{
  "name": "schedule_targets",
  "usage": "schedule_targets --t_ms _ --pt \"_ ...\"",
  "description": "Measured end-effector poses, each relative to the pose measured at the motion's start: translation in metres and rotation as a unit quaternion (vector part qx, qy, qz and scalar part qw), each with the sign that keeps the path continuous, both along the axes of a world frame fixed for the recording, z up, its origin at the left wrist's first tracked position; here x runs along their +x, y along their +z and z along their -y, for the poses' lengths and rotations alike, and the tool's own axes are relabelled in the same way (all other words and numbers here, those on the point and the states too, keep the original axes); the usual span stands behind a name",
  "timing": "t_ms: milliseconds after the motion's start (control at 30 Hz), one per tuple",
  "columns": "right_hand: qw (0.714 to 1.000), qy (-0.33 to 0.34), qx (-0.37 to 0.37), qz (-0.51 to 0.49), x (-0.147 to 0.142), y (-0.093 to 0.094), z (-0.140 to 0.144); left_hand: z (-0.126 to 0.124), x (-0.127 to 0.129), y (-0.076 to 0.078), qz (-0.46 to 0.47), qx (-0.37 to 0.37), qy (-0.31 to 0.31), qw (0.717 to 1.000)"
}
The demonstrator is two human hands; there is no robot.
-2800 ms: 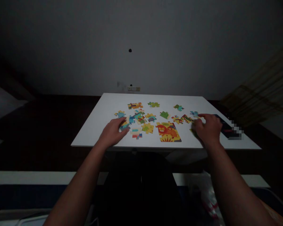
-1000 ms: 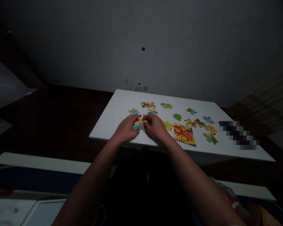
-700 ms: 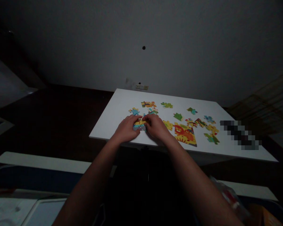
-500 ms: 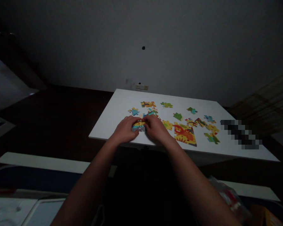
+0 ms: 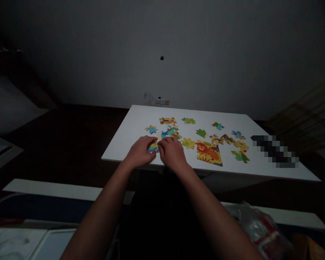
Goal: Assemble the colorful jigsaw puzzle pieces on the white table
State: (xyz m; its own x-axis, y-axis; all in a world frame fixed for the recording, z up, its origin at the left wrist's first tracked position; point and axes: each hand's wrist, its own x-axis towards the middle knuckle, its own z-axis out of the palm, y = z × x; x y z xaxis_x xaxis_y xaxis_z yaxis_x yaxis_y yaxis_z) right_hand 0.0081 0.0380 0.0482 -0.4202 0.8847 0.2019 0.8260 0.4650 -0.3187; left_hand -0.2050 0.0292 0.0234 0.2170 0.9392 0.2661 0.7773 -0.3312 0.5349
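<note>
Yellow, teal and grey mark the jigsaw patch (image 5: pixel 153 147) that lies between the two hands in the head view, close to the near edge of the white surface (image 5: pixel 119 144). The right hand (image 5: pixel 173 152) has come across from the right part of the surface, where it was among other pieces a few seconds ago, and now meets the left hand (image 5: pixel 141 151) over the patch. That puts both hands on one spot, which I read as close work on the fit of these parts; since the last half-second the visible strip between the hands looks narrower.

The left hand's fingers are part-spread, thumb at the near side and forefinger at the far side, with the patch held between them. The right hand's fingers are bent and bunched, their tips against the patch from three o'clock; whether they pinch it or only press is hidden. I cannot tell how many pieces make up the patch.

Taking the patch as the clock's centre, overlapping blue-and-green pieces (image 5: pixel 171 132) lie just beyond the fingertips at one o'clock, and an orange piece (image 5: pixel 167 121) lies farther off, also towards one. Toward three o'clock come a yellow-green piece (image 5: pixel 188 143), just beside the right hand, and then the red-and-yellow lion panel (image 5: pixel 210 154).
</note>
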Motion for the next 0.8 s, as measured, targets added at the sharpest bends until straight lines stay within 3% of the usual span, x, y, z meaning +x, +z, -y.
schedule_targets --t_ms 300,800 --pt "1.000 0.020 0.017 -0.009 0.010 0.000 0.033 0.004 0.004 0.007 -0.019 0.002 0.000 1.000" --pt "1.000 0.025 0.009 -0.013 0.013 -0.005 0.030 0.004 0.003 0.003 -0.037 0.011 0.027 0.999"
